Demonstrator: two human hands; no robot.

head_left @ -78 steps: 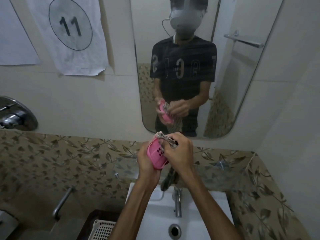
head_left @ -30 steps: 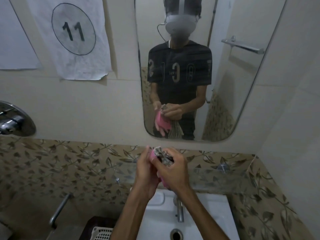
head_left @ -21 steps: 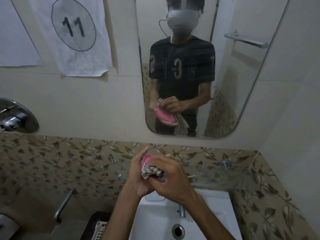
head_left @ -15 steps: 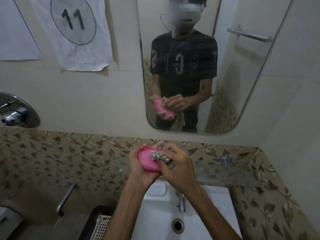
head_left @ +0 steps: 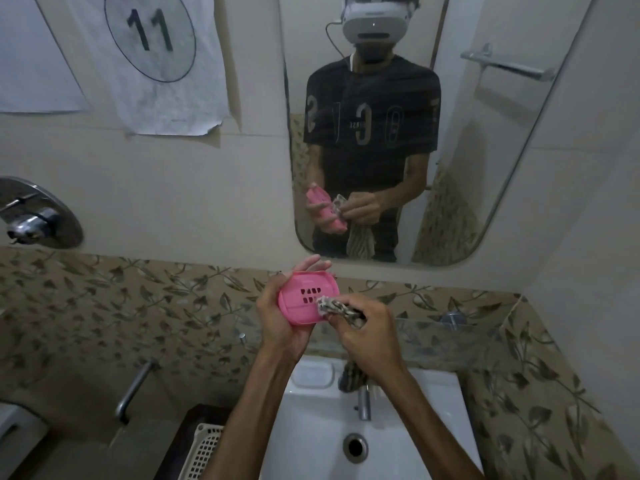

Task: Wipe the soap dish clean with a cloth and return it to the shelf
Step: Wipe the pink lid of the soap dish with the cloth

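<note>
The left hand holds the pink soap dish up above the white sink, in front of the leaf-patterned wall tiles. The dish sits in the palm with its slotted face turned toward the camera; the thumb lies along its lower left edge and the fingers reach round behind, their tips showing past the top rim. So the left grip is wrapped around the dish from behind and below, and the dish's face lies bare apart from its right side.

The right hand has its fingers curled tight round a bunched patterned cloth. The free end of the cloth pokes out past the fingertips and touches the dish at its right middle, just beside the two rows of slots. The rest of the cloth hangs down under the right wrist, over the tap.

The glass shelf runs along the wall behind and to the right of the hands; the dish is held in front of its left part and does not touch it.

The mirror above shows the same hold from the other side, with the cloth hanging below the hands. A white basket stands at the lower left, beside the sink, and a sheet of paper marked 11 hangs on the wall at the upper left
</note>
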